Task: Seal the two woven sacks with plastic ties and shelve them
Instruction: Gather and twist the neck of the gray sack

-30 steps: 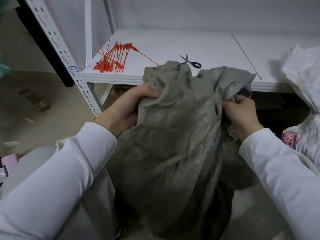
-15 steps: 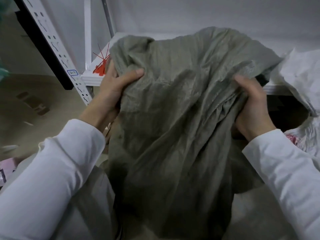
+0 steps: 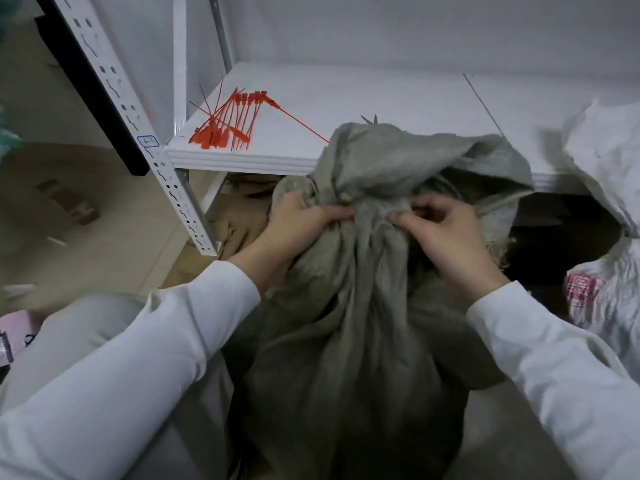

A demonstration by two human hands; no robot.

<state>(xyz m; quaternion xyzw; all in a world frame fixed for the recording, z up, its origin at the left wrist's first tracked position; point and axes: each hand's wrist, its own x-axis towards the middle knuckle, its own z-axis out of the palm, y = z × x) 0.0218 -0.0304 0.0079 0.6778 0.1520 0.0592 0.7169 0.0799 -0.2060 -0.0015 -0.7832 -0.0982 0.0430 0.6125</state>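
A grey-green woven sack (image 3: pixel 363 323) stands in front of me, below the white shelf (image 3: pixel 346 95). Its top is bunched into a neck, with the loose mouth flopping over above. My left hand (image 3: pixel 298 230) grips the neck from the left. My right hand (image 3: pixel 446 237) pinches the gathered fabric from the right, fingers curled. A bunch of red plastic ties (image 3: pixel 228 123) lies on the shelf's front left corner. A white woven sack (image 3: pixel 609 188) leans at the right edge, partly out of view.
Scissors (image 3: pixel 369 118) lie on the shelf behind the grey sack, only their tips showing. A perforated white shelf post (image 3: pixel 138 133) slants down at the left. Cardboard lies under the shelf, which is dark at the right.
The sack's mouth, held spread wide and high half a second ago, has been pulled down and gathered into a neck. Both hands moved inward toward each other. The ties show again.
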